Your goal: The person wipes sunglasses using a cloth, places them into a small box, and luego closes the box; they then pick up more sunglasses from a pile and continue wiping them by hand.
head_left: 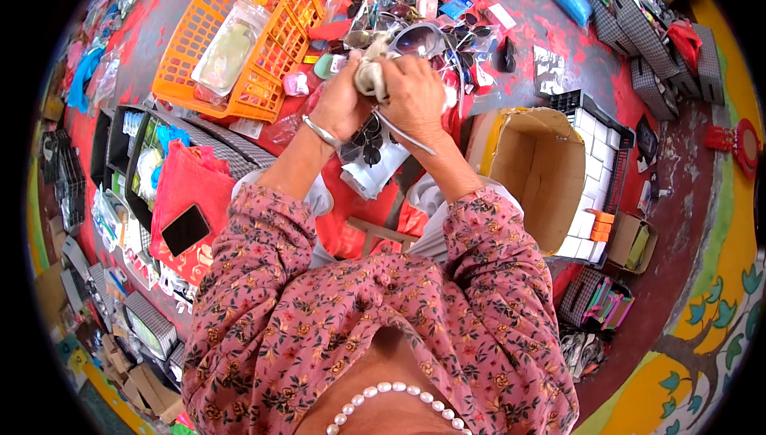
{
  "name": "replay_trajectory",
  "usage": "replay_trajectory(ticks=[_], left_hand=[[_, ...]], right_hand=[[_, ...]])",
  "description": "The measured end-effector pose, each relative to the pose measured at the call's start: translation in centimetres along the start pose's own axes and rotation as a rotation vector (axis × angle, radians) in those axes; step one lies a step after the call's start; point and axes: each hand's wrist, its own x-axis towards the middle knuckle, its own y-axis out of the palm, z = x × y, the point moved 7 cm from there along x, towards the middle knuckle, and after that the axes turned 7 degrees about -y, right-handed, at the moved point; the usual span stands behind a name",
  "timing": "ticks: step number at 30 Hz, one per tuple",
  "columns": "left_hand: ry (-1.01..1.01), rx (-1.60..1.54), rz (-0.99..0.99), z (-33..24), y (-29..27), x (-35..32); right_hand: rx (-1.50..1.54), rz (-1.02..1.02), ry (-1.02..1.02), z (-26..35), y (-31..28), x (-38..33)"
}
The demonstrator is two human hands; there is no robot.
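Pearl necklace (383, 391), white beads, at the lower edge, nearest the lens; above it a pink floral blouse (351, 307) with both sleeves running up toward the middle of the view

Sunglasses (416, 39): one pair, large rounded lenses tinted grey-violet with a glossy sheen, pale thin frame; held up between the two hands just above the fingers, over the heap of other eyewear. One temple arm (403, 133) shows as a thin light bar slanting down past the right wrist

Cloth (370, 74): small, beige-grey, crumpled into a wad, pressed against the sunglasses between both hands

Left hand (345, 96): fingers curled and closed around the cloth; silver bangle (321, 130) on the wrist

Right hand (415, 88): fingers bent and closed on the frame of the sunglasses, touching the cloth and the left hand

Surroundings: red-covered surface (527, 4) strewn with a pile of dark sunglasses (471, 36), many in clear wrappers; orange plastic basket (267, 44) to the left holding a clear packet (227, 48); open cardboard box (538, 176) to the right, standing beside a black tray of white boxes (594, 164); red fabric bag (187, 196) at left with a black phone (185, 229) lying on it; checked cases (630, 28) at upper right
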Motion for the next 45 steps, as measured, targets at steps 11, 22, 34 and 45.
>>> replay_trajectory(ticks=[11,22,34,45], left_hand=[[0.054,-0.012,-0.092,-1.6,-0.7,-0.4],[0.027,0.036,-0.011,0.1,-0.7,0.2],[0.058,-0.047,-0.069,-1.7,-1.6,-0.2],[0.026,-0.042,-0.001,-0.8,-0.8,0.1]], right_hand=[[1.011,-0.373,0.655,-6.0,-0.3,-1.5],[0.031,0.004,0.128,-1.3,0.1,0.3],[0.861,-0.027,0.616,-7.3,2.2,-1.6],[0.508,0.079,0.428,-5.0,1.4,-0.6]])
